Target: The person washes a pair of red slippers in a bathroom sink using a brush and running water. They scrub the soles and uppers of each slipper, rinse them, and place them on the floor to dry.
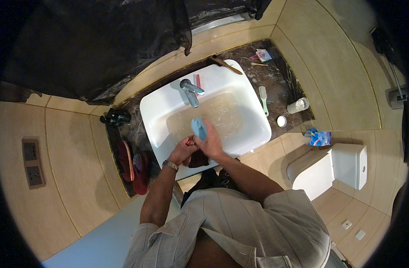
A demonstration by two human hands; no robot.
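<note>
My right hand [212, 142] grips a light blue scrub brush [198, 126] above the basin, and its edges look slightly blurred. Close beside it, my left hand [181, 152], with a metal-band watch [171, 165] on the wrist, holds a dark red item [197, 158] at the front rim of the white sink [254, 132]. A lighter reddish edge shows by the left fingertips; the hands cover much of the item, and I cannot tell exactly what it is. Cloudy water [221, 110] lies in the basin under a chrome faucet [190, 92].
Two red shoes [140, 174] rest on the dark marble counter at left, near a dark bottle [116, 116]. A pink brush [198, 80] and a wooden-handled brush [228, 65] lie on the sink's back. A green-handled brush [263, 100], jar [298, 106] and white lid [282, 121] are at right.
</note>
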